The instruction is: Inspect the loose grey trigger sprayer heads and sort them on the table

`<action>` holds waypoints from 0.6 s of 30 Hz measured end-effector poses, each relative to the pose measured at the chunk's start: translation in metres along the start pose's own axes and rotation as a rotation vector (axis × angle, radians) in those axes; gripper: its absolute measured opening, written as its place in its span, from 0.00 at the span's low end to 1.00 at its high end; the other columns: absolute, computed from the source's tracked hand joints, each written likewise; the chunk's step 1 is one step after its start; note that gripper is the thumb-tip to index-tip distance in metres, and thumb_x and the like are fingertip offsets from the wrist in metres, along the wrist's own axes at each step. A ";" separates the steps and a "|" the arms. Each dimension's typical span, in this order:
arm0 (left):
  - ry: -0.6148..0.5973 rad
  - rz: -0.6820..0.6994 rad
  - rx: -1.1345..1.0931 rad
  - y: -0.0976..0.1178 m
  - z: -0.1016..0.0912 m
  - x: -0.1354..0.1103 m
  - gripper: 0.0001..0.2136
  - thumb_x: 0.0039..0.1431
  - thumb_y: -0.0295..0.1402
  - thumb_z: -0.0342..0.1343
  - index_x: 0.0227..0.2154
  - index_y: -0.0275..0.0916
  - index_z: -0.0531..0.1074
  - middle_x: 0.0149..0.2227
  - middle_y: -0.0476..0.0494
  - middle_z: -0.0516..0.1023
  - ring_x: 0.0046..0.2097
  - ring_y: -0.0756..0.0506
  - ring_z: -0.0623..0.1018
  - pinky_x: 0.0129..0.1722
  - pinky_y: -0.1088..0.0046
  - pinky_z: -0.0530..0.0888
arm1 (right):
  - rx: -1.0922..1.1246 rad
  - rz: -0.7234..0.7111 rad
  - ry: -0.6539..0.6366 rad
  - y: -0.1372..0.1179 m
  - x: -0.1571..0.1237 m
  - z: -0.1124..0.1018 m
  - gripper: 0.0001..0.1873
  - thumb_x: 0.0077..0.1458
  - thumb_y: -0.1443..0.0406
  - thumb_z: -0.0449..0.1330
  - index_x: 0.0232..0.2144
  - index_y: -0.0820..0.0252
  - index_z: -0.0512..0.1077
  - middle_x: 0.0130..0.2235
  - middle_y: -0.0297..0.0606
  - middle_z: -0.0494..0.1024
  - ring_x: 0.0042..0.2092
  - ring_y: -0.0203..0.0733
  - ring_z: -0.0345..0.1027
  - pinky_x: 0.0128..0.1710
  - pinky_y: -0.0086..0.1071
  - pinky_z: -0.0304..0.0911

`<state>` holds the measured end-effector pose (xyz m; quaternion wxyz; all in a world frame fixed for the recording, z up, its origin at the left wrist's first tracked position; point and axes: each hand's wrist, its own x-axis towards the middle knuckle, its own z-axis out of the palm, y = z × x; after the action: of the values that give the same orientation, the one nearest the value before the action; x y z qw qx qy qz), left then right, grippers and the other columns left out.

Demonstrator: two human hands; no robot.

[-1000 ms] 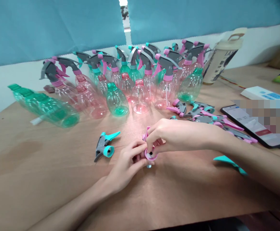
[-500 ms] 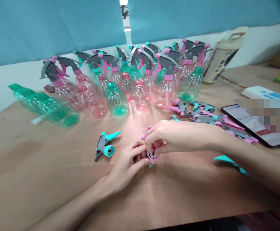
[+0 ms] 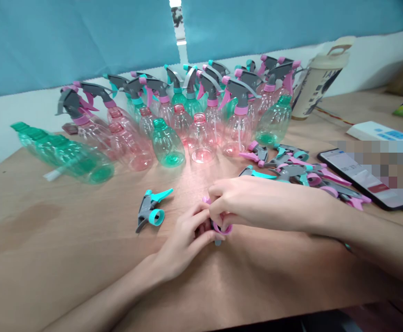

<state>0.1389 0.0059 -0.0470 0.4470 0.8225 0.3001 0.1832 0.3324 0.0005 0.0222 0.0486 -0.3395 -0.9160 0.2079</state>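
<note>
Both hands meet over a pink and grey spray head near the middle of the wooden table. My left hand pinches it from the left with curled fingers. My right hand covers it from above and the right, fingers closed on its pink collar. Most of the spray head is hidden between the fingers. A grey and teal spray head lies loose just left of my left hand.
Several pink and green spray bottles stand at the back, some capped, some open. A green bottle lies on its side at left. A heap of spray heads, a phone and a tall tumbler are at right.
My right hand has lowered and closed further over the pink spray head, hiding more of it. My left hand keeps its pinch. The view has shifted slightly.
</note>
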 end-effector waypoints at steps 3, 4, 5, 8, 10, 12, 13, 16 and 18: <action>-0.032 -0.003 -0.029 0.004 0.002 -0.001 0.05 0.60 0.29 0.53 0.30 0.38 0.73 0.38 0.48 0.69 0.36 0.49 0.69 0.34 0.75 0.66 | 0.018 -0.010 -0.017 -0.003 -0.002 -0.001 0.09 0.52 0.74 0.57 0.24 0.63 0.74 0.32 0.37 0.73 0.29 0.32 0.62 0.26 0.28 0.52; -0.041 -0.002 -0.039 0.005 0.002 -0.001 0.05 0.60 0.29 0.53 0.30 0.38 0.73 0.38 0.48 0.68 0.36 0.49 0.69 0.34 0.75 0.66 | 0.013 -0.007 -0.028 -0.004 -0.003 -0.002 0.09 0.53 0.74 0.57 0.24 0.64 0.74 0.32 0.37 0.72 0.29 0.32 0.62 0.26 0.28 0.52; -0.045 -0.001 -0.048 0.005 0.002 -0.002 0.05 0.60 0.29 0.54 0.30 0.38 0.73 0.37 0.48 0.68 0.36 0.49 0.69 0.34 0.76 0.66 | 0.007 -0.002 -0.044 -0.005 -0.005 -0.003 0.09 0.53 0.73 0.57 0.24 0.63 0.74 0.32 0.37 0.72 0.29 0.33 0.62 0.26 0.28 0.52; -0.036 -0.015 -0.048 0.002 0.000 -0.002 0.03 0.59 0.29 0.55 0.31 0.39 0.73 0.38 0.49 0.68 0.35 0.50 0.68 0.34 0.76 0.66 | 0.011 0.044 -0.056 -0.005 -0.012 -0.009 0.10 0.56 0.72 0.55 0.27 0.61 0.75 0.33 0.37 0.73 0.31 0.35 0.64 0.29 0.30 0.54; 0.000 -0.024 -0.035 -0.002 -0.003 0.000 0.03 0.59 0.29 0.56 0.36 0.40 0.73 0.38 0.49 0.68 0.35 0.50 0.69 0.34 0.76 0.66 | 0.020 0.060 0.002 -0.002 -0.018 -0.015 0.10 0.56 0.71 0.55 0.29 0.58 0.75 0.36 0.37 0.73 0.35 0.38 0.65 0.32 0.31 0.56; 0.056 -0.035 -0.020 -0.006 -0.006 0.001 0.07 0.60 0.30 0.55 0.41 0.42 0.71 0.39 0.49 0.69 0.36 0.50 0.69 0.34 0.75 0.66 | 0.015 0.053 0.111 0.003 -0.021 -0.022 0.09 0.56 0.70 0.55 0.29 0.57 0.74 0.37 0.36 0.73 0.37 0.39 0.65 0.33 0.31 0.56; 0.080 -0.043 -0.014 -0.007 -0.007 0.002 0.08 0.60 0.30 0.55 0.43 0.42 0.71 0.38 0.50 0.69 0.36 0.50 0.70 0.34 0.75 0.66 | 0.015 0.060 0.157 0.005 -0.021 -0.025 0.07 0.55 0.69 0.55 0.28 0.57 0.73 0.37 0.36 0.73 0.37 0.38 0.65 0.32 0.30 0.56; 0.105 -0.068 -0.019 -0.008 -0.009 0.003 0.09 0.60 0.31 0.55 0.43 0.42 0.70 0.39 0.49 0.69 0.36 0.50 0.70 0.35 0.75 0.67 | 0.046 0.181 0.207 0.013 -0.018 -0.028 0.05 0.55 0.69 0.55 0.28 0.58 0.69 0.31 0.33 0.73 0.30 0.34 0.64 0.27 0.28 0.55; 0.110 -0.074 -0.030 -0.008 -0.009 0.003 0.09 0.60 0.31 0.54 0.43 0.42 0.70 0.39 0.48 0.69 0.37 0.49 0.71 0.35 0.74 0.68 | 0.118 0.266 0.165 0.018 -0.013 -0.026 0.05 0.55 0.70 0.53 0.28 0.58 0.67 0.28 0.31 0.72 0.26 0.32 0.64 0.23 0.27 0.54</action>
<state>0.1337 0.0168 -0.0488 0.4485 0.7927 0.3519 0.2160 0.3590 0.0135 0.0393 0.1154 -0.4703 -0.8422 0.2372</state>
